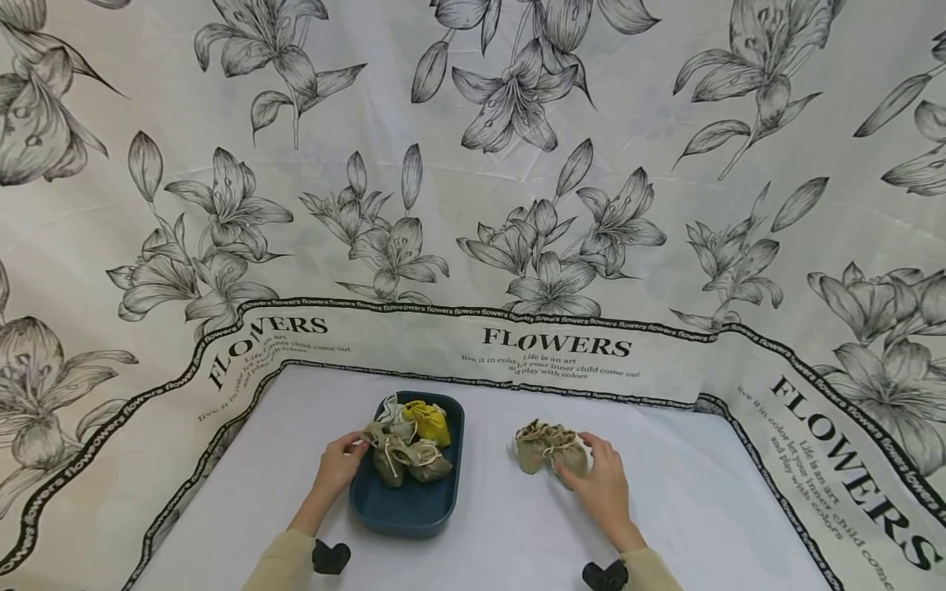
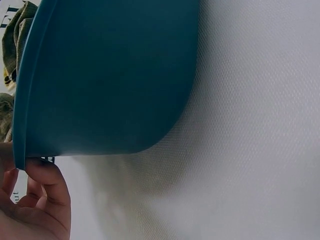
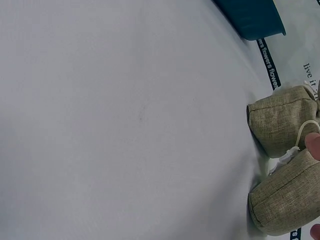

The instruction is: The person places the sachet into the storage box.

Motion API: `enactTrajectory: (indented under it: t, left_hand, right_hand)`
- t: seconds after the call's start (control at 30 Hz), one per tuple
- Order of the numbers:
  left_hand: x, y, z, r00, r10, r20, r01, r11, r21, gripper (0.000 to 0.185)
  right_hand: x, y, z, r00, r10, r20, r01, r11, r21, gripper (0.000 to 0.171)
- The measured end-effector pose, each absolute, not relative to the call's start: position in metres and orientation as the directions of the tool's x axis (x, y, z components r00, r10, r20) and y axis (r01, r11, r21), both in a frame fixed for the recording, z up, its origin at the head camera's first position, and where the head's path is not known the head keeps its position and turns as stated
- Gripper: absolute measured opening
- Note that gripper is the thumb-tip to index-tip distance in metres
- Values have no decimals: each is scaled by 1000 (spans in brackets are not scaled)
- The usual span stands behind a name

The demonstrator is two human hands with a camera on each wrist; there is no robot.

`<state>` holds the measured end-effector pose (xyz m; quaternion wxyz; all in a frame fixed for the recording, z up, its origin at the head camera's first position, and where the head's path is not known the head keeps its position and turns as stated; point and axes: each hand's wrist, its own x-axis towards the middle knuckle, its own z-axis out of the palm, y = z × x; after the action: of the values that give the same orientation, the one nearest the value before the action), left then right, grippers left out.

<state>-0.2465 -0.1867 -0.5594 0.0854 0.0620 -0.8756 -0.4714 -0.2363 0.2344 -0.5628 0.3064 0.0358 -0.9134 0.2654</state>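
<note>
A deep blue plastic tray [image 1: 405, 510] stands left of centre in the head view. My left hand [image 1: 342, 461] pinches its left rim; the left wrist view shows thumb and finger [image 2: 52, 182] on either side of the rim. Inside the tray lie a yellow drawstring pouch [image 1: 432, 425], a pale grey pouch [image 1: 394, 419] and several brown burlap pouches [image 1: 388, 469]. To the right, my right hand [image 1: 604, 486] grips a burlap pouch [image 1: 571, 458] between thumb and fingers. Another burlap pouch [image 1: 529, 451] sits against it, its cord visible in the right wrist view.
A white cloth [image 1: 495, 525] covers the table under the tray and pouches. Behind and at both sides hangs a flower-printed curtain [image 1: 414, 336] with a black lettered border. The tray's corner [image 3: 255, 20] shows at the top of the right wrist view.
</note>
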Motion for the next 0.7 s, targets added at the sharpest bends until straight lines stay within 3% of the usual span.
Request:
enactTrajectory:
  t: [0.4, 0.7]
  left_hand:
    - [-248, -188, -560, -976, -190, 104, -19, 552, 834, 29]
    - [-246, -186, -559, -977, -190, 102, -21, 554, 832, 29]
  right_hand:
    - [-251, 235, -570, -904, 151, 401, -131, 793, -595, 66]
    - [-254, 236, -572, -933, 171, 317, -62, 790, -610, 61]
